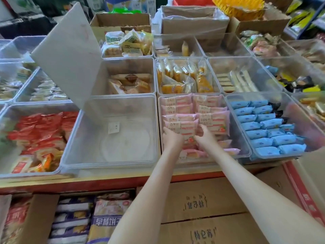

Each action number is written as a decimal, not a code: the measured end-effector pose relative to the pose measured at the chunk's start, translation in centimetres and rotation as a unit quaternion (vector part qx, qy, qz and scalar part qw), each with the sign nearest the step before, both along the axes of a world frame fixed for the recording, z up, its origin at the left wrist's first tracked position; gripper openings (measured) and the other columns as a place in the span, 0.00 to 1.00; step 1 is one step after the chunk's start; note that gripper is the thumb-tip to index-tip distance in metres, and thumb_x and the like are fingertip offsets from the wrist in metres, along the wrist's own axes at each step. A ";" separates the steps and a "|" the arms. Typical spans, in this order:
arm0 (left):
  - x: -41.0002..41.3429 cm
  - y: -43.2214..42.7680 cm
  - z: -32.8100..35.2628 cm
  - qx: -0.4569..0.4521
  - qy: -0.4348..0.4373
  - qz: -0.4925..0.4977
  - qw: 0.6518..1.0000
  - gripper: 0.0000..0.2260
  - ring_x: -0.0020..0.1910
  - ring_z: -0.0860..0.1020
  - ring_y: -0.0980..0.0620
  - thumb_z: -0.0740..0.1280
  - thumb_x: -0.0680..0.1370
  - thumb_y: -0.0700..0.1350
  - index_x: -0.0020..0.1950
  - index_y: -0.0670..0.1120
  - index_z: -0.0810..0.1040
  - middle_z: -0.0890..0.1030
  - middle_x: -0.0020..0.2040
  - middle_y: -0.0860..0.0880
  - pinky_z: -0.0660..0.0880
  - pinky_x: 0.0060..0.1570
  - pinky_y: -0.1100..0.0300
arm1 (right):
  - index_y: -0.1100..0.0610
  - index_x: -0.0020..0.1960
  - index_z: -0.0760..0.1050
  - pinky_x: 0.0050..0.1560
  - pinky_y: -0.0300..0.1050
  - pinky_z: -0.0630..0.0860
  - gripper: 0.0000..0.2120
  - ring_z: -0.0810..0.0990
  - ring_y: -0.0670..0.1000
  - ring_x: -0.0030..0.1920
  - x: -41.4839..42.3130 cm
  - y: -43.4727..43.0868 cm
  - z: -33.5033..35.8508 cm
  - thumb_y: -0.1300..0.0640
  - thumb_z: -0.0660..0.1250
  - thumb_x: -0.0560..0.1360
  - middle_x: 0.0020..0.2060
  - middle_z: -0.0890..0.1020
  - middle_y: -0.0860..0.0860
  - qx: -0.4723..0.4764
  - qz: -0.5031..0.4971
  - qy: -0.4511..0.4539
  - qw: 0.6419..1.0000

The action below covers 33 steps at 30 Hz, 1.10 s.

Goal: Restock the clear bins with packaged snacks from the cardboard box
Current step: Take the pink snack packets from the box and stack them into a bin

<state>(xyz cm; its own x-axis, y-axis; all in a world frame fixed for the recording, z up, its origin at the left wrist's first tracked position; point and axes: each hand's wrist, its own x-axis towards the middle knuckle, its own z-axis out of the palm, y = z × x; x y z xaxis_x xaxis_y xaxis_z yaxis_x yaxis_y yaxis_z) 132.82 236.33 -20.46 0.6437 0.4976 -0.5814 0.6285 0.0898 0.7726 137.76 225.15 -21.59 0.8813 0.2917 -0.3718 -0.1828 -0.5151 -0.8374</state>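
Both my hands reach into a clear bin in the front row, which holds rows of pink packaged snacks. My left hand and my right hand grip the two sides of one pink snack pack at the near end of the left row, standing it upright against the others. More pink packs lie flat below my wrists. A cardboard box with printed characters sits below the table edge under my forearms.
Left of the pink bin stands an empty clear bin with its lid propped up. Blue packs fill the bin on the right, red packs the bin on the left. Further bins and boxes stand behind; open cartons of snacks sit below.
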 end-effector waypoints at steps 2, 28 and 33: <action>0.5 0.4 -0.6 -0.021 0.030 -0.005 0.999 0.31 0.66 0.71 0.43 0.55 0.77 0.38 0.78 0.48 0.46 0.65 0.72 0.44 0.72 0.63 0.44 | 0.54 0.73 0.63 0.59 0.54 0.77 0.27 0.76 0.50 0.60 0.1 -0.1 -0.2 0.61 0.66 0.76 0.61 0.76 0.47 -0.006 0.016 0.023 1.000; -6.6 -18.4 8.6 0.209 -0.183 -0.126 0.952 0.20 0.67 0.69 0.44 0.59 0.78 0.40 0.71 0.40 0.65 0.70 0.68 0.41 0.68 0.63 0.53 | 0.56 0.70 0.67 0.59 0.36 0.66 0.23 0.71 0.49 0.64 -6.5 -16.8 11.6 0.63 0.64 0.76 0.62 0.72 0.49 -0.085 0.083 -0.256 0.959; -9.1 -31.7 12.7 0.315 -0.172 -0.180 0.916 0.18 0.64 0.72 0.39 0.59 0.78 0.44 0.67 0.40 0.69 0.74 0.63 0.39 0.69 0.60 0.50 | 0.59 0.68 0.70 0.59 0.32 0.64 0.20 0.74 0.48 0.62 -9.7 -30.5 14.9 0.65 0.64 0.76 0.61 0.74 0.52 -0.085 0.082 -0.318 0.941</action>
